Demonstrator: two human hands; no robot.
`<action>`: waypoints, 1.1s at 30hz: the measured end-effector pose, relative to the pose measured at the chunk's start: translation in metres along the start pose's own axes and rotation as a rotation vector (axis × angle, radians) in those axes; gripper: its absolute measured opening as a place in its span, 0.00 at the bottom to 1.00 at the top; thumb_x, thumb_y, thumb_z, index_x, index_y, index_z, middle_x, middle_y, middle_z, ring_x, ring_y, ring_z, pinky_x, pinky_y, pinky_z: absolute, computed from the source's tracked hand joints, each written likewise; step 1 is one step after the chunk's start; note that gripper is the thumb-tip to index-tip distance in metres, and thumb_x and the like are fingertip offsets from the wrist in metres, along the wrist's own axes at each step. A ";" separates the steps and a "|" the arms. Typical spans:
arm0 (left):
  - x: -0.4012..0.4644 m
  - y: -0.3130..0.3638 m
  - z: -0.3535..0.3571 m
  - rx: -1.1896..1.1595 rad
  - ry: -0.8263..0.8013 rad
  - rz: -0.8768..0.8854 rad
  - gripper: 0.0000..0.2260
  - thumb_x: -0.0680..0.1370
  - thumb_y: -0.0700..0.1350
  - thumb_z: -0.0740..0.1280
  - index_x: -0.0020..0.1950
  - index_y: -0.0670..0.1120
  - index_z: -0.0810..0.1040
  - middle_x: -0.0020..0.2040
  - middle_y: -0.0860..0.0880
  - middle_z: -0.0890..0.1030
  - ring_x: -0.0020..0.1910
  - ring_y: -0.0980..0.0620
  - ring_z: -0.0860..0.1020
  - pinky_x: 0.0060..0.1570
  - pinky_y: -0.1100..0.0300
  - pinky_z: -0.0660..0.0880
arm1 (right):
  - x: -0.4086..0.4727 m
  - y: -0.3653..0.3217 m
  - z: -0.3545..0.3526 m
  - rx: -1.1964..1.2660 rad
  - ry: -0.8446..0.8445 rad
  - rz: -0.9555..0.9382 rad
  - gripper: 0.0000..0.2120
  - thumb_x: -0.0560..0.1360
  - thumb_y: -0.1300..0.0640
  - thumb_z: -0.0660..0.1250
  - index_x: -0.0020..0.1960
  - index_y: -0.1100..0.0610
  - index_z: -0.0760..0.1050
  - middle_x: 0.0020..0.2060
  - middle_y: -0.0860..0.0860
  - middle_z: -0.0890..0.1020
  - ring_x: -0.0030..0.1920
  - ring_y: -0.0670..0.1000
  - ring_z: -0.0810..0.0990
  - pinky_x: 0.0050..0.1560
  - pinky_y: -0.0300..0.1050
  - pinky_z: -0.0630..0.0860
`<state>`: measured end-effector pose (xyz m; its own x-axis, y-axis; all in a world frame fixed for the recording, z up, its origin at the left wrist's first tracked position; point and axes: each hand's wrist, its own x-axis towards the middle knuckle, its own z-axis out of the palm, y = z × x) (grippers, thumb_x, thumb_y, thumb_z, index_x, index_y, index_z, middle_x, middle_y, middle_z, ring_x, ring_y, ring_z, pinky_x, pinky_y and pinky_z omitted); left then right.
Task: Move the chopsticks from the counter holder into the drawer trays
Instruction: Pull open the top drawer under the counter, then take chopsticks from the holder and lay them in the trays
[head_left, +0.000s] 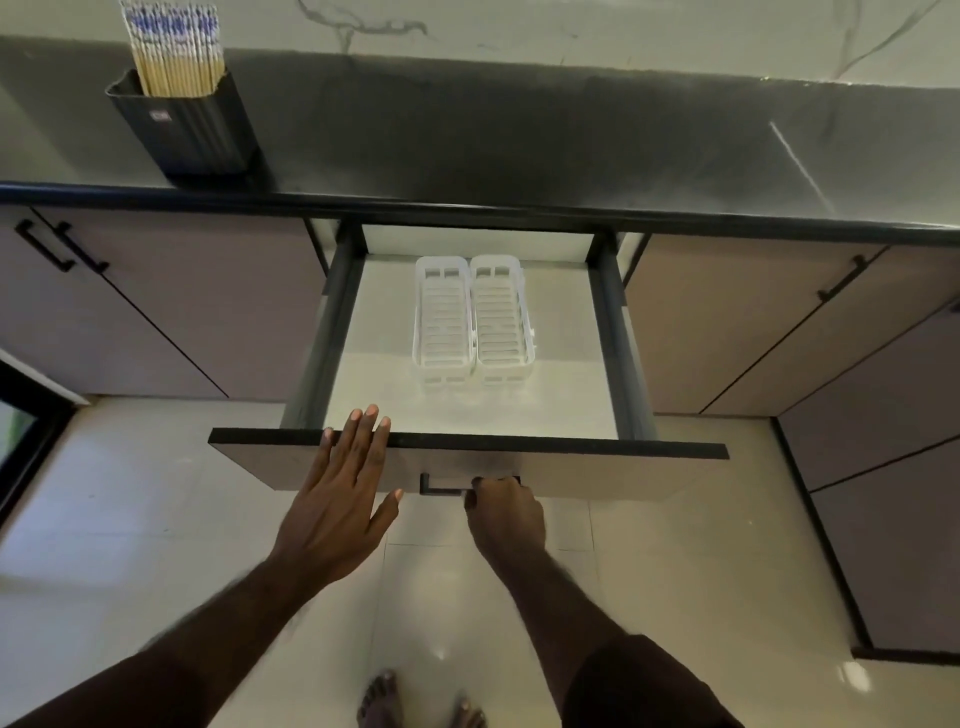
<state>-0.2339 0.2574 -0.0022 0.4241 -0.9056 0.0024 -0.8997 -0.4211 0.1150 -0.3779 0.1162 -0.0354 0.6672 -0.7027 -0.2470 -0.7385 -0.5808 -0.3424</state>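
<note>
Head view, then: how far along is this?

— Barely begun, I'd judge. The drawer (467, 410) stands pulled out under the worktop (519, 156), and the two white slotted trays (474, 319) sit side by side inside it, touching, with nothing in either.

— And the chopsticks?

— All of the chopsticks (174, 49) I can see stand upright as a bundle in the dark ribbed holder (184, 130) at the far left of the worktop, well apart from the drawer. None lies in a tray.

— What are the hands doing?

— The right hand (501, 512) has its fingers curled round the drawer handle (441, 488), gripping it. The left hand (345, 483) is flat with fingers straight and spread, hanging over the drawer's front edge; whether it touches the edge I cannot tell. It holds nothing.

— So what is left?

— Nearly everything, by my reading: reaching up left to the holder, lifting chopsticks out, and laying them lengthwise into the trays. Access to the trays looks settled, since the drawer is far enough out to expose both fully.
</note>
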 end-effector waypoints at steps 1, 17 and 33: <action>0.000 0.000 -0.004 -0.010 0.010 0.006 0.34 0.79 0.63 0.42 0.77 0.43 0.42 0.79 0.44 0.42 0.78 0.45 0.43 0.76 0.46 0.43 | -0.003 -0.005 -0.009 0.024 0.047 -0.013 0.13 0.79 0.51 0.61 0.49 0.55 0.81 0.40 0.53 0.85 0.40 0.54 0.84 0.39 0.42 0.73; 0.057 -0.059 -0.132 -0.171 0.333 0.001 0.34 0.79 0.61 0.47 0.78 0.45 0.39 0.78 0.44 0.38 0.78 0.48 0.38 0.75 0.50 0.36 | 0.053 -0.151 -0.161 0.231 0.517 -0.199 0.23 0.75 0.35 0.58 0.51 0.50 0.82 0.42 0.47 0.86 0.42 0.50 0.83 0.44 0.43 0.77; 0.107 -0.326 -0.280 -0.304 0.570 0.119 0.35 0.79 0.56 0.58 0.78 0.46 0.42 0.79 0.46 0.41 0.78 0.51 0.40 0.76 0.50 0.42 | 0.155 -0.438 -0.206 0.390 0.635 -0.274 0.19 0.76 0.38 0.63 0.55 0.51 0.81 0.44 0.47 0.86 0.42 0.44 0.82 0.44 0.37 0.78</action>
<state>0.1334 0.3119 0.2386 0.3864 -0.7415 0.5486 -0.9103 -0.2107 0.3564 0.0290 0.1772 0.2630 0.5508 -0.7236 0.4161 -0.3901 -0.6638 -0.6381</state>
